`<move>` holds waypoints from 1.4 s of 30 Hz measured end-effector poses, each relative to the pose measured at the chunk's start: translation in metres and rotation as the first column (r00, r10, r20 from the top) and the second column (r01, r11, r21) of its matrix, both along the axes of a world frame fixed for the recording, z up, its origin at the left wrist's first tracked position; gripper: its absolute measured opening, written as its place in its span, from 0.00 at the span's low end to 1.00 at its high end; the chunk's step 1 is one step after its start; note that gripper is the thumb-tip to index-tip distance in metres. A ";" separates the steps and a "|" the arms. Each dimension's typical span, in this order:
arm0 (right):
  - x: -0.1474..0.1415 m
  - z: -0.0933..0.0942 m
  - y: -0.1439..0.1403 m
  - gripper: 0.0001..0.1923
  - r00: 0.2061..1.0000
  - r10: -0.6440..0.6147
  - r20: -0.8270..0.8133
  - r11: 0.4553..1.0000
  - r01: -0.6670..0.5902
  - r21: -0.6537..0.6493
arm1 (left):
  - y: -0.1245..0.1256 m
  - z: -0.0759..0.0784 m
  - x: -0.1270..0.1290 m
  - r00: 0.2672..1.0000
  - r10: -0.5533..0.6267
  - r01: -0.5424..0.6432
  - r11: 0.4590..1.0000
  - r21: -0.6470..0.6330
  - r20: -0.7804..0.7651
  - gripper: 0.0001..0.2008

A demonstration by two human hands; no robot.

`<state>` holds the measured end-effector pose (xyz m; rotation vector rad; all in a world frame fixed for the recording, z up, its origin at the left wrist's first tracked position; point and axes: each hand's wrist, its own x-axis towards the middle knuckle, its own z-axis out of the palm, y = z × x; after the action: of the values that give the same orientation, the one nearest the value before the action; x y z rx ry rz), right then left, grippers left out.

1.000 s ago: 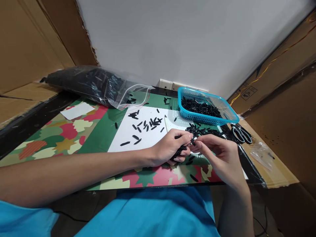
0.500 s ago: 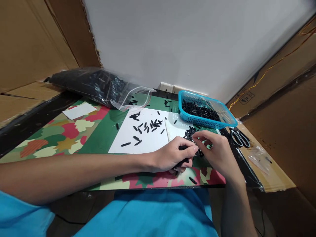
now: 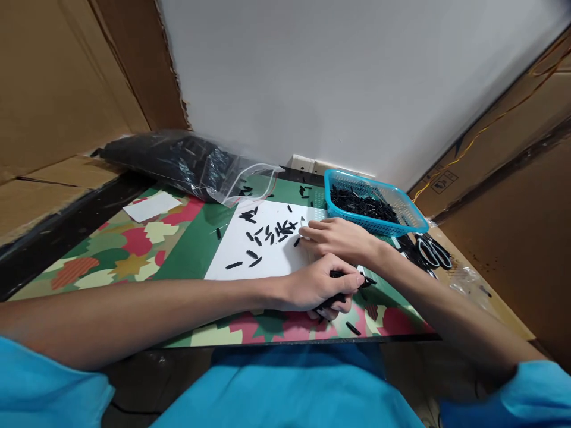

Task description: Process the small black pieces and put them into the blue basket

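My left hand is closed around a bunch of small, slender black pieces whose ends stick out between its fingers. Just behind it, my right hand reaches leftward with its fingers stretched and a little apart; its thumb is hidden. Its fingertips are over the right side of a white sheet of paper, close to scattered loose black pieces. More black pieces lie right of my left hand, partly covered. One single piece rests near the table's front edge.
A blue mesh basket of black pieces stands at the back right. Scissors lie beside it. A clear zip bag full of dark pieces lies at the back left, near a small white paper. Cardboard walls flank the table.
My right hand has moved left and away from me, from beside my left fingertips to over the white paper. My left hand keeps its bunch in nearly the same place.
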<state>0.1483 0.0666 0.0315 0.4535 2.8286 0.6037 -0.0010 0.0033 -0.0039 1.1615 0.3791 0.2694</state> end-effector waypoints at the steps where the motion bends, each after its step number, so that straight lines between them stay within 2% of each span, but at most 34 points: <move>1: -0.001 0.001 0.002 0.09 0.999 0.032 0.031 0.999 -0.033 0.013 | 0.000 0.000 0.000 1.000 -0.002 0.002 1.000 -0.013 0.000 0.31; 9: 0.002 0.005 0.017 0.11 0.981 0.126 0.149 0.989 -0.137 0.064 | 0.005 0.000 -0.002 1.000 -0.012 0.013 0.997 -0.072 0.021 0.27; 15: 0.008 -0.001 0.025 0.06 0.981 0.189 0.045 0.978 -0.192 0.083 | 0.008 0.000 -0.002 1.000 -0.012 0.013 0.996 -0.089 0.013 0.27; 18: 0.013 0.000 0.026 0.09 0.988 0.154 -0.013 0.980 -0.151 0.130 | 0.007 -0.002 -0.003 1.000 -0.021 0.021 0.999 -0.044 0.001 0.26; 21: 0.019 0.005 0.020 0.12 0.971 0.043 -0.233 0.976 0.010 0.219 | 0.007 -0.003 -0.003 1.000 -0.026 0.027 0.999 -0.025 0.011 0.26; 23: 0.022 0.009 0.010 0.10 0.876 -0.032 -0.482 0.967 0.149 0.207 | 0.007 -0.003 -0.002 1.000 -0.019 0.020 0.999 -0.036 0.019 0.25; 25: 0.024 0.013 -0.005 0.10 0.674 -0.076 -0.735 0.966 0.232 0.113 | 0.007 -0.001 -0.002 1.000 -0.007 0.008 0.998 -0.056 0.016 0.24; 28: 0.029 0.020 -0.035 0.08 0.260 -0.100 -0.960 0.986 0.153 -0.062 | 0.008 0.002 -0.003 1.000 0.017 -0.016 0.997 -0.076 0.007 0.24; 29: 0.032 0.021 -0.046 0.08 0.103 -0.128 -0.986 0.989 0.093 -0.119 | 0.009 0.003 -0.003 1.000 0.021 -0.020 0.996 -0.087 0.007 0.24; 30: 0.036 0.021 -0.058 0.08 -0.016 -0.185 -0.983 0.982 0.031 -0.185 | 0.009 0.004 -0.003 1.000 0.022 -0.021 0.995 -0.102 0.007 0.24; 32: 0.047 0.016 -0.080 0.08 -0.215 -0.284 -0.934 0.957 -0.004 -0.290 | 0.011 0.004 -0.003 1.000 0.013 -0.012 0.991 -0.132 0.009 0.24; 34: 0.060 0.005 -0.098 0.06 -0.287 -0.316 -0.904 0.946 -0.024 -0.323 | 0.012 0.004 -0.002 1.000 0.006 -0.004 0.988 -0.154 0.011 0.23; 36: 0.071 -0.009 -0.112 0.06 -0.314 -0.344 -0.885 0.935 -0.023 -0.355 | 0.013 0.004 -0.002 1.000 0.009 -0.006 0.986 -0.167 0.018 0.23; 38: 0.076 -0.021 -0.121 0.05 -0.307 -0.350 -0.885 0.931 -0.006 -0.366 | 0.013 0.005 -0.001 0.999 0.023 -0.018 0.984 -0.179 0.025 0.23; 42: 0.072 -0.035 -0.125 0.03 -0.246 -0.275 -0.930 0.957 0.023 -0.289 | 0.012 0.009 -0.003 0.998 0.050 -0.043 0.980 -0.195 0.031 0.23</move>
<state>0.2206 -0.0586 -0.0031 2.1615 3.9681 -0.5113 -0.0038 0.0156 0.0053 0.9561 0.3921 0.2872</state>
